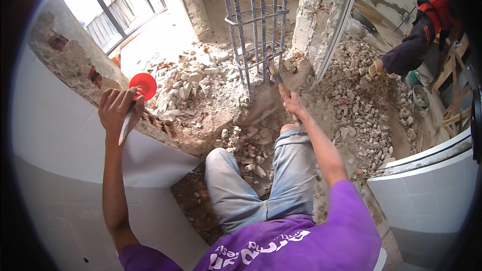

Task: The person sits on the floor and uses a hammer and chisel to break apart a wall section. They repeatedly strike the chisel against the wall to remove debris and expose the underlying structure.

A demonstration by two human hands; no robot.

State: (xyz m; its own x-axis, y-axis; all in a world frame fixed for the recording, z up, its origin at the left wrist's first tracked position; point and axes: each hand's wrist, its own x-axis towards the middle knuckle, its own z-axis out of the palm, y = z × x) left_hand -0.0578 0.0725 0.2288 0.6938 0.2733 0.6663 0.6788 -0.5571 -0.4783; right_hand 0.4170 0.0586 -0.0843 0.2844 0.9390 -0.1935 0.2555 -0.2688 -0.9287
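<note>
My left hand [119, 108] is closed round a chisel with a round red hand guard [144, 86], held beside the broken wall edge on the left. Its flat metal shaft [125, 126] sticks out below my fingers, back toward my forearm. In my right hand [295, 106], above my right knee, is a hammer [283, 89] gripped by its wooden handle. The hammer's head lies against the dusty base close to the rebar cage [256, 25], partly blending with the debris. Upright bars and cross ties of the cage stand bare of concrete.
Broken rubble [188, 78] covers the floor around the cage, with more rubble [351, 105] to the right. White panels [65, 140] stand at left, and a tiled panel [427, 195] at lower right. Another person [409, 50] in red and dark clothing is at the far right, near wooden planks [454, 80].
</note>
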